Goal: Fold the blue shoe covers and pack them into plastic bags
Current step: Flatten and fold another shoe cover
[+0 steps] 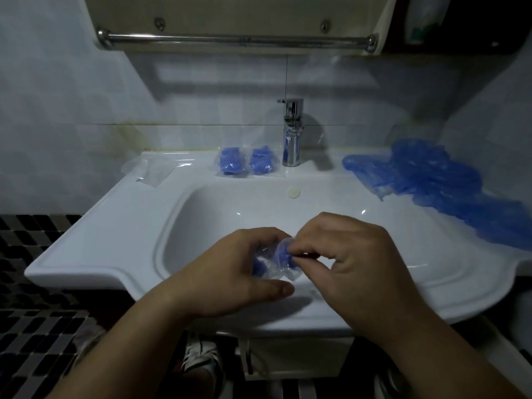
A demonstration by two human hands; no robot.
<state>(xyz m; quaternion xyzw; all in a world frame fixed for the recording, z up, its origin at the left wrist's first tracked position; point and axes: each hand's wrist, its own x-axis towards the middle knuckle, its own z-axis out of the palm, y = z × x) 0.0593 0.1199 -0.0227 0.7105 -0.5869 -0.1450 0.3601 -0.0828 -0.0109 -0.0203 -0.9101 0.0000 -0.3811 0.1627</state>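
While both hands meet over the near side of the white sink [115, 226], a folded blue shoe cover [283, 251] sits between them, partly inside a small clear plastic bag [276, 273]. The left hand [230, 272] curls its fingers and thumb round the bag from the left and from below. The right hand [351, 254] pinches the cover and the bag's upper edge between thumb and forefinger, its other fingers bent. How far the cover has gone into the bag cannot be told. Beyond the hands, on the sink's back ledge, two packed bags [231, 162] lie side by side, each with a blue wad inside, just left of the chrome tap [292, 133]. Beyond and to the right of the right hand, a loose pile of blue shoe covers [431, 180] spreads along the ledge. Beyond and to the left of the left hand, a few empty clear bags [149, 171] lie on the far corner. A round pale cap [294, 192] shows on the basin wall below the tap. Below the hands, a striped shoe [201, 355] stands on the dark tiled floor [34, 341].
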